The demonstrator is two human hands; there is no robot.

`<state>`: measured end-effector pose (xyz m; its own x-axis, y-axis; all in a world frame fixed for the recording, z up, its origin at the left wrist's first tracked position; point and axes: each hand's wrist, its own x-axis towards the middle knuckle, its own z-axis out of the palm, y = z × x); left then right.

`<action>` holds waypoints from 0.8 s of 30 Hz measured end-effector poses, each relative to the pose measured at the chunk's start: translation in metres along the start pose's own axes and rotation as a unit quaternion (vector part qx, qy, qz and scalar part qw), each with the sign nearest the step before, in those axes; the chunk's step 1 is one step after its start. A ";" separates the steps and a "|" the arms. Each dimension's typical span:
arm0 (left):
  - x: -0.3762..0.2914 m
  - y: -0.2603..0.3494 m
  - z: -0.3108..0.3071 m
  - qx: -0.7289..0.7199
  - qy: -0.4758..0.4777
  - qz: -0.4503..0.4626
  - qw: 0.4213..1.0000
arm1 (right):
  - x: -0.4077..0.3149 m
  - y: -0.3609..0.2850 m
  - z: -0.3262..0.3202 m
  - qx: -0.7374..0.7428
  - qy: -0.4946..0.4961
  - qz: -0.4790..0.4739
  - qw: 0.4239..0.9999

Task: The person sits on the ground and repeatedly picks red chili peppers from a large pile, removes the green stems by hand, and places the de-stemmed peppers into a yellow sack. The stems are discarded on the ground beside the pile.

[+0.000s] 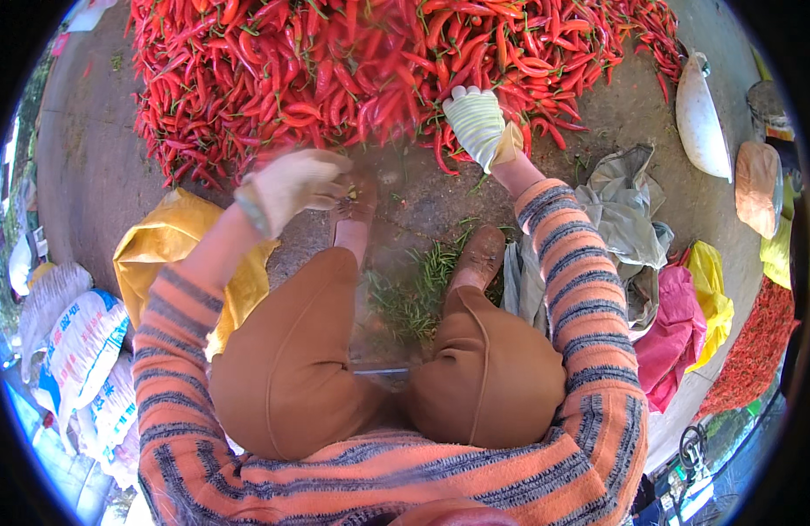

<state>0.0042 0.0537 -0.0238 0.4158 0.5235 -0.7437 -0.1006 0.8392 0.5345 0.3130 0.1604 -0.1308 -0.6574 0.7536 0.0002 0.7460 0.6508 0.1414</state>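
Observation:
A large heap of red chili peppers [299, 79] covers the floor in front of me. My right hand [476, 125], in a pale green-striped glove, rests at the heap's near edge with its fingers bent over the peppers; whether it grips one is hidden. My left hand [303, 184], in a cream glove, is blurred in front of the heap, above my left shoe [357, 197]; its fingers are curled, and I cannot tell whether they hold anything. Green pepper stems [411, 289] lie in a pile on the floor between my feet.
A yellow woven sack [175, 230] lies beside my left leg. Grey plastic sacks [621, 204], a pink sack [674, 329] and a yellow bag [712, 302] lie at right, with a white scoop-like container [700, 125] farther off. Printed white sacks [83, 348] stand at left. More red peppers [753, 355] lie far right.

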 end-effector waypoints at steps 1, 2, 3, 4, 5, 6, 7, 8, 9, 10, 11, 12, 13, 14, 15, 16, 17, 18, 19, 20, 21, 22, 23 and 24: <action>0.015 -0.005 0.003 0.016 0.004 -0.011 1.000 | 0.001 0.003 0.001 -0.012 0.005 -0.023 1.000; 0.026 -0.010 0.006 0.029 0.004 -0.013 0.999 | 0.000 0.006 0.000 -0.027 -0.008 -0.039 0.999; 0.037 -0.012 0.010 0.044 0.003 -0.015 0.999 | -0.002 0.010 -0.003 -0.009 0.014 -0.044 0.999; 0.048 -0.015 0.014 0.058 0.000 -0.017 0.998 | -0.008 0.012 -0.008 0.005 0.019 -0.041 0.999; 0.056 -0.016 0.020 0.133 0.006 0.027 0.991 | -0.015 0.012 -0.014 0.023 0.033 -0.041 0.998; 0.065 -0.017 0.027 0.205 0.011 0.073 0.976 | -0.021 0.009 -0.022 0.031 0.063 -0.023 0.997; 0.072 -0.018 0.036 0.285 0.024 0.113 0.952 | -0.028 0.004 -0.032 0.064 0.074 -0.016 0.995; 0.077 -0.018 0.045 0.323 0.057 0.120 0.937 | -0.035 -0.002 -0.042 0.095 0.087 -0.008 0.992; 0.080 -0.020 0.054 0.371 0.083 0.154 0.912 | -0.041 -0.012 -0.052 0.127 0.101 0.001 0.987; 0.079 -0.023 0.063 0.419 0.112 0.186 0.882 | -0.048 -0.025 -0.061 0.238 0.166 0.024 0.957; 0.079 -0.027 0.073 0.474 0.145 0.204 0.844 | -0.058 -0.038 -0.069 0.325 0.144 0.063 0.933; 0.080 -0.032 0.083 0.470 0.162 0.225 0.838 | -0.064 -0.053 -0.074 0.397 0.154 0.103 0.899; 0.079 -0.034 0.089 0.467 0.132 0.201 0.851 | -0.069 -0.067 -0.076 0.463 0.174 0.130 0.859; 0.079 -0.036 0.092 0.471 0.100 0.157 0.862 | -0.073 -0.078 -0.076 0.511 0.162 0.169 0.827; 0.079 -0.038 0.094 0.482 0.077 0.148 0.860 | -0.077 -0.087 -0.074 0.560 0.140 0.195 0.793; 0.076 -0.044 0.098 0.531 0.103 0.160 0.826 | -0.081 -0.093 -0.071 0.620 0.112 0.236 0.740; 0.076 -0.046 0.098 0.547 0.078 0.191 0.811 | -0.085 -0.095 -0.067 0.700 0.085 0.280 0.651; 0.076 -0.048 0.096 0.570 0.055 0.223 0.789 | -0.089 -0.095 -0.065 0.771 0.038 0.316 0.552; 0.077 -0.050 0.095 0.597 0.035 0.238 0.765 | -0.094 -0.092 -0.064 0.813 -0.007 0.375 0.445; 0.079 -0.052 0.094 0.637 0.052 0.245 0.729 | -0.098 -0.092 -0.065 0.877 0.000 0.397 0.270; 0.080 -0.054 0.091 0.639 0.051 0.274 0.717 | -0.104 -0.089 -0.068 0.899 -0.021 0.362 0.246; 0.082 -0.053 0.088 0.648 0.047 0.283 0.705 | -0.111 -0.081 -0.071 0.910 -0.059 0.346 0.220; 0.084 -0.053 0.085 0.655 0.045 0.303 0.691 | -0.119 -0.071 -0.074 0.922 -0.097 0.319 0.197; 0.085 -0.053 0.080 0.679 0.049 0.280 0.677 | -0.126 -0.056 -0.075 0.873 -0.208 0.227 0.379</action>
<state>0.1176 0.0418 -0.0830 0.5873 0.7667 -0.2593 0.7340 -0.3696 0.5698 0.3464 0.0223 -0.0639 -0.6165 0.5380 -0.5749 -0.0560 -0.7582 -0.6496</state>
